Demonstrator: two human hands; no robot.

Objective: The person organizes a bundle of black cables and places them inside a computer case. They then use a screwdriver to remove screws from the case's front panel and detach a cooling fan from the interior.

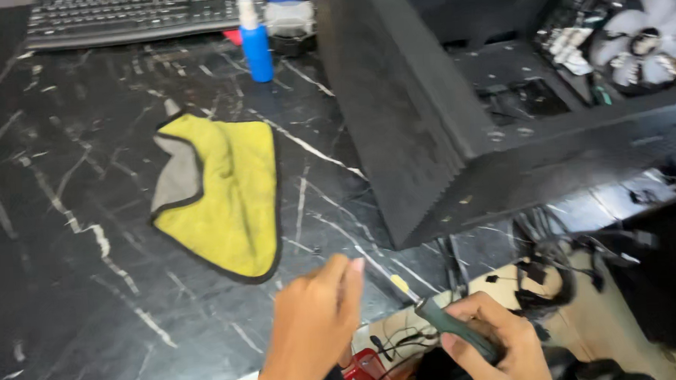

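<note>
At the desk's near edge, right hand clamps the screwdriver (grip it firmly), left hand pinching its tip steady.

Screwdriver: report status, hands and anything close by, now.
Right hand gripping the screwdriver by its dark handle. Left hand pinching near its tip. Yellow cloth lies apart on marble table; black computer case beside.

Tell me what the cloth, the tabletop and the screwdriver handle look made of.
Cloth: soft fuzzy fabric, likely microfibre, yellow with dark trim. Tabletop: polished black stone, probably marble, white veins and glare. Screwdriver handle: dark matte plastic or rubber, gripped by right hand.
</note>
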